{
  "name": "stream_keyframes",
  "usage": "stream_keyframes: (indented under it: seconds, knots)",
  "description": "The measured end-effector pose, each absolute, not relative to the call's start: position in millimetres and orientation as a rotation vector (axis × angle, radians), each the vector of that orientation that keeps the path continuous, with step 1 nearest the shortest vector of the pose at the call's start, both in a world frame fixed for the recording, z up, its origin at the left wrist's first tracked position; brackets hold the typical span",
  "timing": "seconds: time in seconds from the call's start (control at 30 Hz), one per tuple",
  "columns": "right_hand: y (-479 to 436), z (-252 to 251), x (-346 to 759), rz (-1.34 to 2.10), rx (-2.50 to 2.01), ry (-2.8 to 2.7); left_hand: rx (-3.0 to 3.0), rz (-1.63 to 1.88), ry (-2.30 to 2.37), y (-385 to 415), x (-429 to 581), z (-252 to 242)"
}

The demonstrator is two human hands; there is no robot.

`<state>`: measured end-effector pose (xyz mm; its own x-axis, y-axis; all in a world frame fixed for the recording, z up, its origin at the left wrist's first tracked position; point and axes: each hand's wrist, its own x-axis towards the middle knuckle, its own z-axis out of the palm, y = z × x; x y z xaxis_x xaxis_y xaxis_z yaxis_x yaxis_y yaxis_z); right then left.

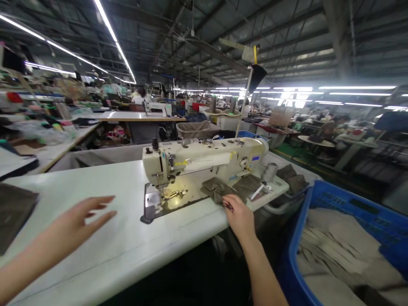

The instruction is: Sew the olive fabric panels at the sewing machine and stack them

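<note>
My left hand (81, 221) hovers over the white tabletop (114, 187), left of the sewing machine (204, 157). Its fingers are stretched forward and the thumb is apart, with nothing between them. To the right of the needle area, my right hand (240, 212) is closed on the near edge of a folded olive-grey fabric piece (216, 189). A small dark item (228, 206) shows at its fingers, too small to name. Under the lit machine head, the metal needle plate (174, 195) has no fabric on it. Another dark fabric piece (247, 185) lies beneath the machine arm.
A blue crate (302, 238) of beige fabric pieces stands at right. At far left lies a dark fabric piece (15, 208). A grey thread cone (270, 173) sits at the table's right end, beside a bin with dark fabric (295, 180). More sewing tables fill the background.
</note>
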<state>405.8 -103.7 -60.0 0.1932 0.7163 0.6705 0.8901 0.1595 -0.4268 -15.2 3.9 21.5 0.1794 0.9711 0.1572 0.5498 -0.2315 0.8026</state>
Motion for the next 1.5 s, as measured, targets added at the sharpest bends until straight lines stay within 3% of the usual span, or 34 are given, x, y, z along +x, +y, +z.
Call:
stream_keyframes:
  seconds: [0.17, 0.3, 0.4, 0.57, 0.7, 0.8, 1.0, 1.23, 1.5]
  knots:
    - [-113.9, -50.0, 377.9, -0.338, -1.368, -1.567, 1.412, 0.415, 0.999, -74.5, 90.2, 13.2]
    - [-148.0, -46.0, 337.7, -0.380, -1.046, -1.757, 0.736, 0.513, 0.745, -94.5, 134.2, -12.8]
    - [-173.1, -50.1, 317.8, -0.245, -0.912, -1.906, 0.479, 0.750, 0.833, -89.7, 144.9, -18.6]
    - [-180.1, -61.2, 307.0, 0.366, -1.097, -1.398, 0.439, 1.099, 1.018, -82.5, 137.8, -2.8]
    - [-162.5, -58.3, 292.4, 1.110, -1.187, -0.899, 0.427, 1.158, 1.019, -82.7, 132.8, 1.1]
    - [-148.3, -54.5, 279.8, 1.346, -1.174, -0.720, 0.403, 1.183, 1.033, -80.9, 131.9, -3.9]
    - [-129.7, -49.0, 282.1, 1.166, -1.280, -0.750, 0.512, 1.260, 1.036, -55.7, 109.9, -6.1]
    - [-118.3, -44.1, 305.2, 1.016, -1.329, -0.840, 0.909, 1.013, 1.358, -13.1, 83.6, 5.1]
    - [-113.0, -49.5, 326.1, 0.978, -1.364, -0.937, 1.111, 1.055, 1.398, -27.1, 82.4, 11.8]
